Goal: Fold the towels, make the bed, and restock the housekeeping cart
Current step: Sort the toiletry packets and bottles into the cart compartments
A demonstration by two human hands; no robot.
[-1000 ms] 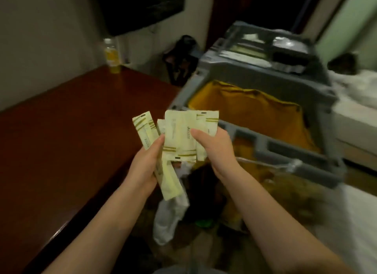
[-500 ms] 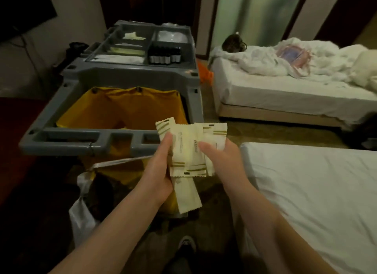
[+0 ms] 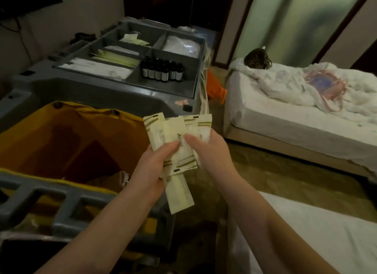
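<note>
- Your left hand [image 3: 155, 169] is bare: uncovered skin runs over its back, the knuckles and the thumb.
- Your right hand [image 3: 208, 151] is bare in the same way, from the thumb to the wrist.
- Your left forearm [image 3: 102, 233] is uncovered from the wrist down to the bottom edge of the view, slender and smooth.
- Your right forearm [image 3: 275, 233] is likewise uncovered along all of its visible length.
- Your right thumbnail [image 3: 187, 136] is short, plain and rounded, cut close to the tip.
- Your left thumbnail [image 3: 177, 144] looks similar, though the dim light blurs it.
- Finer marks on the skin are too soft to tell.
</note>
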